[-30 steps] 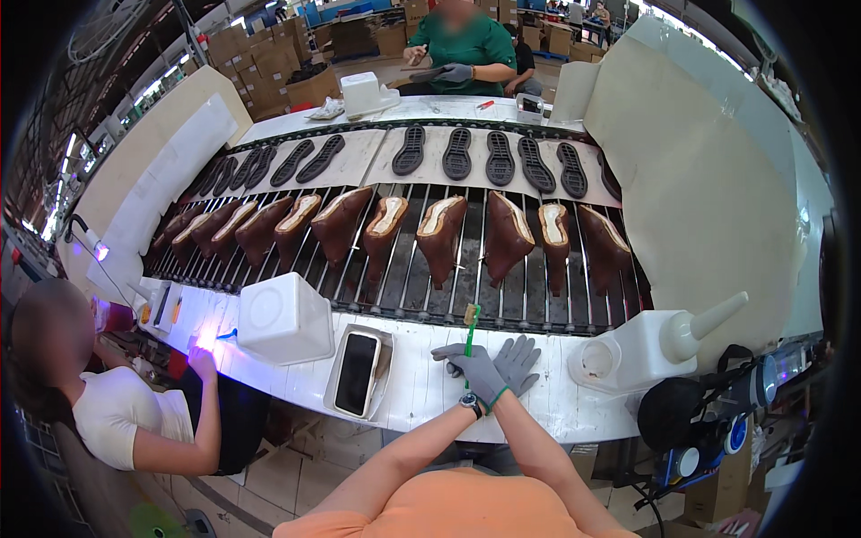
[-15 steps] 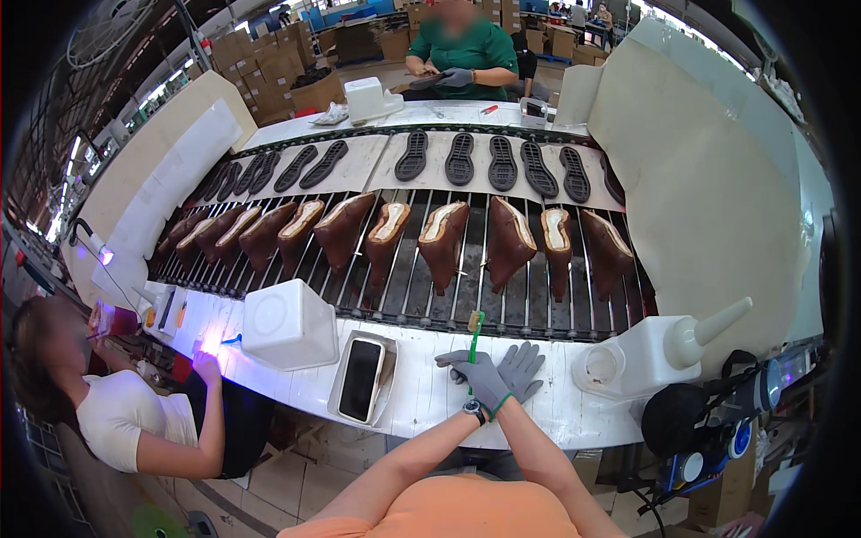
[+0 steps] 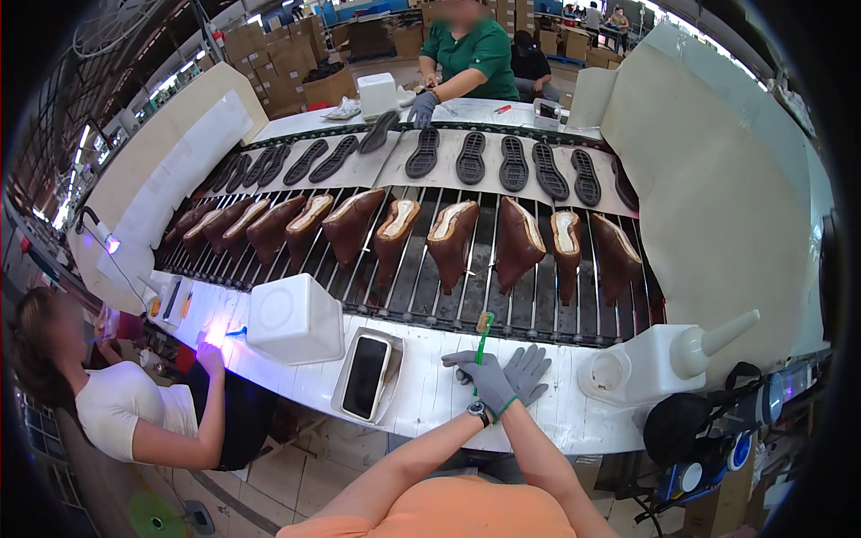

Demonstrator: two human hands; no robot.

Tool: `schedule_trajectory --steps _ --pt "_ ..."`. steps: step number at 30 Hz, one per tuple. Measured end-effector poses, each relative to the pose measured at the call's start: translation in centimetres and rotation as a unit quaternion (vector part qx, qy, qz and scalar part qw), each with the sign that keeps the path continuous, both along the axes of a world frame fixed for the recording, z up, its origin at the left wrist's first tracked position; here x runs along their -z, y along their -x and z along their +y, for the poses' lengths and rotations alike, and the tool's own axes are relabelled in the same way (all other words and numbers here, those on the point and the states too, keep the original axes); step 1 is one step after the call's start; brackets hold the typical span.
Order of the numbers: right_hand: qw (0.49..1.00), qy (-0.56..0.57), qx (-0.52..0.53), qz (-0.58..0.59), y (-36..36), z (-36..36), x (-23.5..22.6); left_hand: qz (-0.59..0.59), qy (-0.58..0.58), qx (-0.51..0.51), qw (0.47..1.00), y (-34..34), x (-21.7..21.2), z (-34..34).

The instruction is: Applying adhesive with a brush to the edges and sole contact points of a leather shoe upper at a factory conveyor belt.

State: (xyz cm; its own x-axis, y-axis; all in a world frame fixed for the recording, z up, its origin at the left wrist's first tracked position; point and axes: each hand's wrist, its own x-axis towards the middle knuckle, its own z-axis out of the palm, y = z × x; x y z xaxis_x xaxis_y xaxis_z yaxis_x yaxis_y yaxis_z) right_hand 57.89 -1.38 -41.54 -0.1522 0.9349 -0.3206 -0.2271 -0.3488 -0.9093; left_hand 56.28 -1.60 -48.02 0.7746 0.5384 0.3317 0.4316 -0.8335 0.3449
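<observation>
My wrists are crossed over the white table edge, both hands in grey gloves. My right hand lies on top, pointing left. Its fingers close on a green toothbrush, which stands bristles up. My left hand, on the arm with the watch, passes beneath it and shows on the right, fingers stretched out and holding nothing. Beyond them, brown shoe uppers on lasts stand soles up on the conveyor rollers. Black shoe soles lie in a row behind.
A white smartphone sits in a tray to my left, beside a white plastic container. On the right lies a white spouted bottle. One co-worker faces me across the conveyor; another sits at left by a purple light.
The co-worker opposite has reached forward to the belt, and another black sole now lies tilted near that gloved hand. My hands keep their crossed pose; the view has shifted slightly.
</observation>
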Motion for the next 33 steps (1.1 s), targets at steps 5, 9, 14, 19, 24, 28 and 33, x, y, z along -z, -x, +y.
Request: schedule_trajectory --steps 5,9,14,19,24,28,33 --pt "1.000 -0.016 0.002 -0.002 -0.2 0.1 0.0 -0.008 0.005 -0.002 1.000 -0.2 0.2 0.0" --pt "1.000 0.001 -0.002 -0.003 -0.2 0.1 -0.2 -0.016 0.003 -0.002 1.000 -0.2 0.1 -0.1" --pt "1.000 -0.009 -0.006 -0.001 -0.3 0.0 -0.1 -0.004 0.007 -0.003 1.000 -0.2 -0.3 -0.1" --pt "1.000 -0.015 -0.006 0.005 -0.5 0.0 0.0 0.008 0.001 0.002 1.000 -0.4 -0.3 -0.1" --pt "1.000 -0.016 0.002 0.007 -0.5 -0.2 -0.1 -0.006 -0.003 0.001 1.000 -0.4 -0.3 -0.2" --pt "1.000 -0.014 0.001 0.014 -0.6 -0.3 -0.3 0.001 0.001 0.003 1.000 -0.3 -0.6 -0.4" --pt "1.000 -0.020 -0.003 0.017 -0.7 -0.4 -0.3 0.015 -0.006 0.002 1.000 -0.4 -0.9 -0.5"
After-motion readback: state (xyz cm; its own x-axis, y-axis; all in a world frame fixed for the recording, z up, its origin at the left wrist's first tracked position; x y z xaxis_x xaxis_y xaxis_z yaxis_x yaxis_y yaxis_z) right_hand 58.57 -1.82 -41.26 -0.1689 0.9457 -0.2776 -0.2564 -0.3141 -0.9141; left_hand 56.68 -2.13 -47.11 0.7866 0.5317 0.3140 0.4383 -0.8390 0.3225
